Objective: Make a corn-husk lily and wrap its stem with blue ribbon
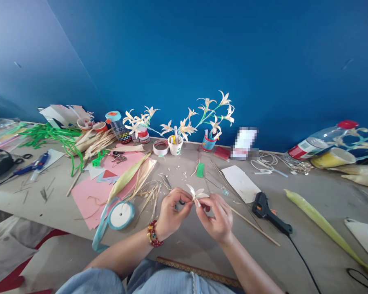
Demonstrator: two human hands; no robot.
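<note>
White flower (197, 193), husk-pale, held low over the middle of the desk (275, 179), between the person's two hands. Left hand (175, 207): grip closed to a pinch, thumb and forefinger together at the flower's base. Right hand (217, 214): grip likewise nearly closed, thumb and finger on the near petals, the other fingers curled loosely beneath. Petals narrow and pointed, spread upward and outward, one bent down toward the right thumb. Flower's base mostly covered by the fingertips; whether a stem was attached could not be told. A small dark ringed object (181, 201) showed behind the left fingers, too hidden to name. Beaded bracelet on the left wrist. Near the left forearm lay a roll of blue ribbon (121, 214), its loose end trailing toward the desk's near edge. Right of the right hand, a thin wooden stick (255, 226) and a black glue gun (268, 212), whose cord was cut off by the lower edge of the view. Behind, finished-looking white blooms on pale green stems rose by a paper cup (175, 145) of pens. A pixelated patch (245, 143) against the blue wall was unreadable.
</note>
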